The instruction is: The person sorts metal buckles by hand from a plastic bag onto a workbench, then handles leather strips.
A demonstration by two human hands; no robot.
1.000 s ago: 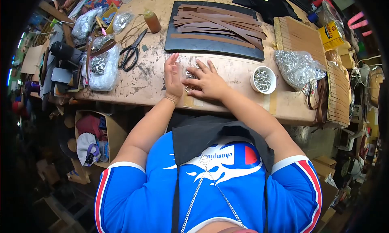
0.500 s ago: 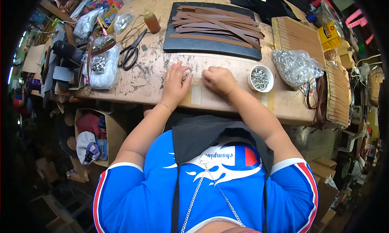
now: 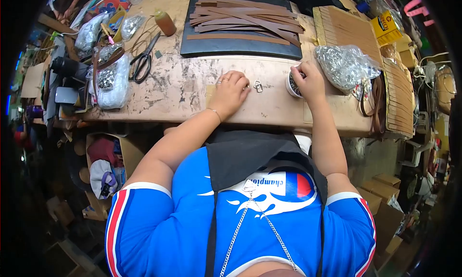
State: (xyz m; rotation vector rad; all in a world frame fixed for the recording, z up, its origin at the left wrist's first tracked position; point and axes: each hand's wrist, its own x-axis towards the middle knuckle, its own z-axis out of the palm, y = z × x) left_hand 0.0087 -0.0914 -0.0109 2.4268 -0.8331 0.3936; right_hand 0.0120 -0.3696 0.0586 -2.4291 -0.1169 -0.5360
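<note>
We see a bench point(image 3: 178, 91) bearing a mat point(image 3: 240, 47), scissors point(image 3: 142, 61), bottle point(image 3: 165, 22), cup point(image 3: 289, 87), buckles point(image 3: 258, 86) and a bag point(image 3: 344, 65).

The black rectangular rubber mat point(image 3: 192, 48) carries mid-brown leather strips point(image 3: 240, 19). Left of the mat are an amber-brown plastic bottle point(image 3: 165, 23) and black-handled scissors point(image 3: 141, 65). Just below the mat, on the pale tan wooden tabletop point(image 3: 178, 91) mottled with grey stains, two silver metal buckles point(image 3: 258, 86) lie by a white round cup point(image 3: 289, 87). Right of the mat, a clear plastic bag point(image 3: 344, 65) glints silver; beyond it sits a yellow square tin point(image 3: 387, 29). The royal-blue shirt point(image 3: 192, 224) has red-and-white sleeve stripes under a black apron point(image 3: 250, 152).
</note>
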